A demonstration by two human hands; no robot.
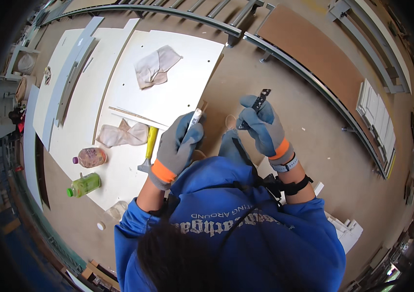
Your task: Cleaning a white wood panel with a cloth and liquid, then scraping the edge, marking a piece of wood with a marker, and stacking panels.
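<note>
My left hand [178, 146] wears a grey and blue glove with an orange cuff and is closed around a small silvery stick-like tool [195, 117] that points up. My right hand [263, 129], in the same kind of glove, pinches a small black metal fitting with holes [261, 100] a little above and to the right of the tool. The two hands are apart, held above the brown floor in front of my blue hooded top. A hammer with a yellow handle [149, 147] lies on the white panel [177, 92] just left of my left hand.
Two crumpled cloths [154, 66] [121, 135] lie on the white panels. A pinkish bottle [90, 157] and a green bottle [84, 185] lie near the panel's edge. Curved grey metal rails [309, 78] cross the floor at the right, with a white slatted piece [377, 117] beyond.
</note>
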